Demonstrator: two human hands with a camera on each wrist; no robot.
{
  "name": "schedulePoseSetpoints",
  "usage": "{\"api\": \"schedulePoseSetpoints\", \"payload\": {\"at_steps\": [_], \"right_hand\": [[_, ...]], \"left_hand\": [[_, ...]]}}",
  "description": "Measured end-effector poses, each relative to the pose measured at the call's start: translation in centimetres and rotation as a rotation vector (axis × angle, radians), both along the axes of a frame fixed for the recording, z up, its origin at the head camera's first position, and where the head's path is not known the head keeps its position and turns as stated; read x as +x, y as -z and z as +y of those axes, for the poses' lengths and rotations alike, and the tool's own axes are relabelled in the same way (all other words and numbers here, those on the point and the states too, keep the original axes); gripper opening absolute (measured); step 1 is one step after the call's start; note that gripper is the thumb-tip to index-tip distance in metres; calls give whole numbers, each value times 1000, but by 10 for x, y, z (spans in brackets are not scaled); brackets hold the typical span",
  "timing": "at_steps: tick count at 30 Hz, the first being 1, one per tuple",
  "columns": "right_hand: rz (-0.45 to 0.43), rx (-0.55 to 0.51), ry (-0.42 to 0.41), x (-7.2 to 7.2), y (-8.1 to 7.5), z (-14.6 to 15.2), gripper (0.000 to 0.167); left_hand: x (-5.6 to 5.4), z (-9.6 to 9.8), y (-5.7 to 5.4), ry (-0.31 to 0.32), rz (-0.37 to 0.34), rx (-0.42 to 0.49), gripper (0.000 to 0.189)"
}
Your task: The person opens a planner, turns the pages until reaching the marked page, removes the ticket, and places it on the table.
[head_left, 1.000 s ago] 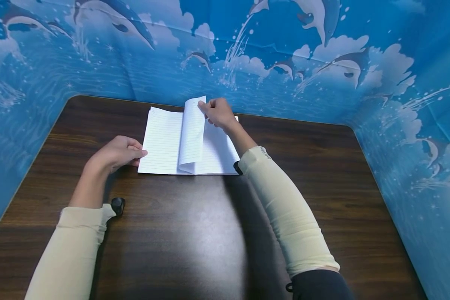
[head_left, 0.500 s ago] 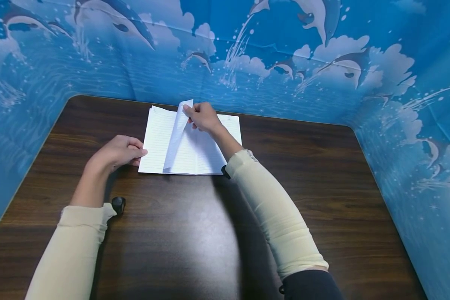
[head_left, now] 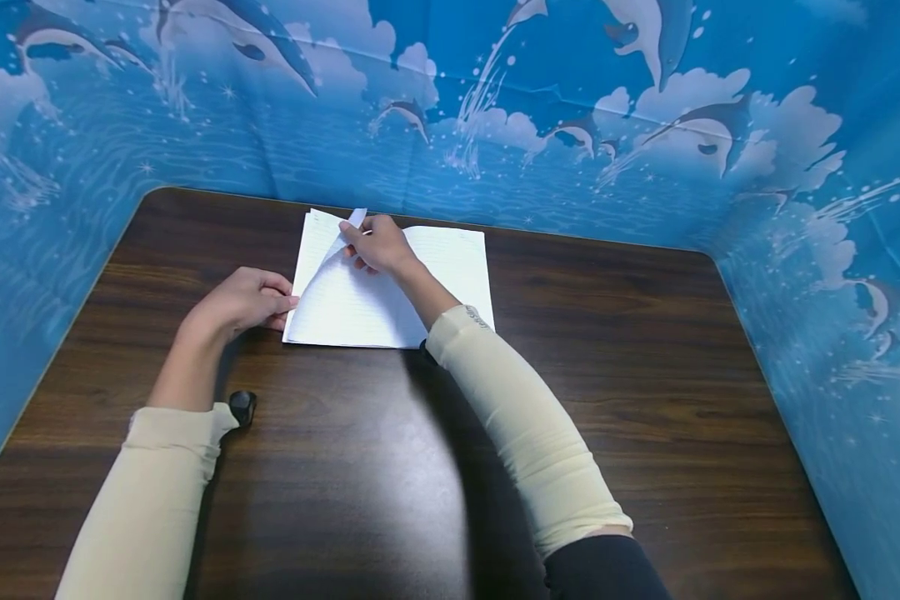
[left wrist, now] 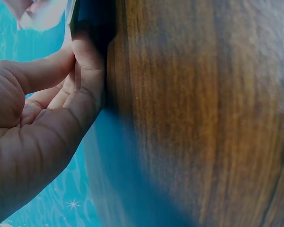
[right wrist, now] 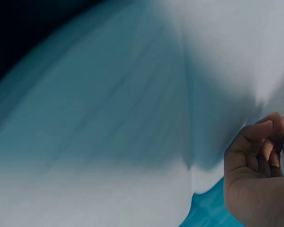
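One page (head_left: pixel 350 297) is raised over the left half of the open notebook (head_left: pixel 452 265), near the far edge of the surface (head_left: pixel 667 375); its turn looks mostly done, with laying it flat left. The right hand (head_left: pixel 378 247) pinches the page's far end between its fingers, the left hand (head_left: pixel 246 300) the notebook's left edge. The right wrist view partly cuts off that pinch; pages already turned cannot be counted.

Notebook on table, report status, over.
Left hand pinching notebook by left edge. Right hand pinching lifted page. Notebook open on table. Right arm hiding part of it.
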State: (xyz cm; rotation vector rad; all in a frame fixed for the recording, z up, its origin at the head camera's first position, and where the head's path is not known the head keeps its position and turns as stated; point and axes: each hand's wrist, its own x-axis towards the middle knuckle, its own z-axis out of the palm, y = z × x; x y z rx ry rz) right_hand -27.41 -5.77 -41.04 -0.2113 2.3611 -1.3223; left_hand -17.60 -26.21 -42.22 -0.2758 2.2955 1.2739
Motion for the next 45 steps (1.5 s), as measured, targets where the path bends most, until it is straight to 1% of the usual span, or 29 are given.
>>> {"api": "schedulePoseSetpoints", "payload": {"at_steps": [4, 6, 11, 13, 19, 22, 27, 32, 35, 37, 42, 45], "right_hand": [[-12, 32, 0, 4, 5, -10, 34], [-12, 51, -1, 6, 8, -13, 35], [-16, 80, -17, 11, 12, -19, 34], [-18, 95, -31, 12, 12, -20, 31], [-3, 134, -61, 12, 12, -20, 23], [7, 143, -74, 12, 11, -19, 23], [9, 138, -96, 13, 10, -17, 24], [-57, 96, -124, 11, 7, -11, 28], [-75, 79, -135, 8, 4, -4, 31], [-68, 75, -123, 5, 1, 1, 31], [-34, 73, -64, -4, -6, 20, 29], [-32, 80, -50, -10, -11, 32, 31]], "left_hand": [[0, 2, 1, 2, -3, 11, 33], [0, 2, 1, 4, -3, 25, 35], [0, 4, -1, -8, -12, 91, 46], [0, 3, -2, -5, -12, 94, 49], [0, 1, -3, 35, 5, -27, 47], [1, 1, -5, 34, 8, -60, 50], [3, 4, -8, 23, 11, -66, 51], [3, 3, -8, 21, 9, -63, 49], [3, 2, -8, 19, 6, -68, 47], [3, 2, -9, 16, 4, -71, 46], [3, 2, -8, 13, 1, -85, 49], [4, 2, -8, 19, 6, -93, 49]]}}
